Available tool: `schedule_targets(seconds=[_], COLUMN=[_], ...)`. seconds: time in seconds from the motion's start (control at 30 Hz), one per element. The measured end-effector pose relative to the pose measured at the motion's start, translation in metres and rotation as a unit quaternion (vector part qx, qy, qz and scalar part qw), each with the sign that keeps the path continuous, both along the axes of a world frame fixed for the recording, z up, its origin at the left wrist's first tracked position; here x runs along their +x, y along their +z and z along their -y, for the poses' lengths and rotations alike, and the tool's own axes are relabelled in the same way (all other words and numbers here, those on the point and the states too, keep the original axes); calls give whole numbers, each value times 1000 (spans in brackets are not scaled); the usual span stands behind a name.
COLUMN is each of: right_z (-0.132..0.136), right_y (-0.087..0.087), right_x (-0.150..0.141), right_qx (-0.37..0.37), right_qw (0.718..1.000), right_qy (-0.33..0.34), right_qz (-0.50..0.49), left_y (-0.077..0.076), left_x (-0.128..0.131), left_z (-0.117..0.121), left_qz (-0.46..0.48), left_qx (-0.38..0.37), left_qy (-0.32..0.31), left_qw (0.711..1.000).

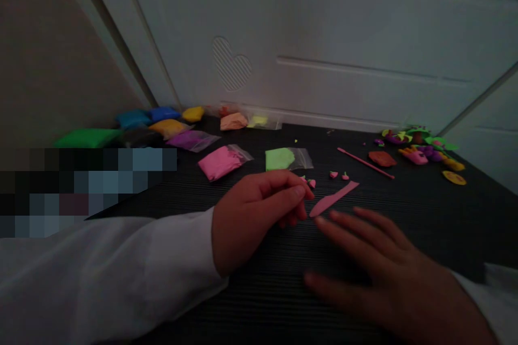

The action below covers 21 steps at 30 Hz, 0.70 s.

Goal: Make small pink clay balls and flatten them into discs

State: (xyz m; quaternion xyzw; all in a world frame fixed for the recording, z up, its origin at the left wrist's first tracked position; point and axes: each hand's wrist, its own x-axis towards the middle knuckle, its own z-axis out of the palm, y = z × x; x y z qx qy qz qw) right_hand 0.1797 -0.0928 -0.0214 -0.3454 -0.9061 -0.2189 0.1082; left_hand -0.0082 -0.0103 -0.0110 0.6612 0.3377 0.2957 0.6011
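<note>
The pink knife (334, 199) lay slantwise on the dark table (259, 307), flat and blade-shaped, its near end close to the right hand (388, 275), which was blurred and spread wide. The left hand (261, 207) was curled narrow; I couldn't tell whether it pinched anything. It partly hid the little pink pieces (333, 174). Beyond sat a green packet (279, 159), a pink packet (218, 164) and, rightward, a pink stick (366, 163)

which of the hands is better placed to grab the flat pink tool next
Probably the right hand: it is spread open near the flat pink tool, while the left hand is curled, its grip partly hidden.
</note>
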Motion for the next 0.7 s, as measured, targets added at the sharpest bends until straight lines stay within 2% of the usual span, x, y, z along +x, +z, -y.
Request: schedule_targets(seconds=[0.07,0.17,0.3,0.43,0.53,0.63,0.7], right_z=[1,0,-2,-3,-2,0,0], right_y=[0,0,0,0,-3,-7,-7], right_x=[-1,-1,-1,-2,-3,-4,-5], right_qx=[-20,10,-15,15,-17,40,-5], right_qw=[999,1000,999,1000,999,998,1000], right_qy=[-33,7,-28,7,-36,29,-25], right_qz=[-8,-2,-4,1,-7,-34,-18], left_y=[1,1,0,-1,0,0,1], left_x=[0,0,1,1,1,1,1], left_z=[1,2,2,2,3,2,2], left_qz=[-4,-10,-10,-8,-9,-10,-10], left_qx=[2,0,4,3,8,6,6], left_qy=[5,12,8,7,6,4,2], left_qw=[1000,1000,1000,1000,1000,1000,1000])
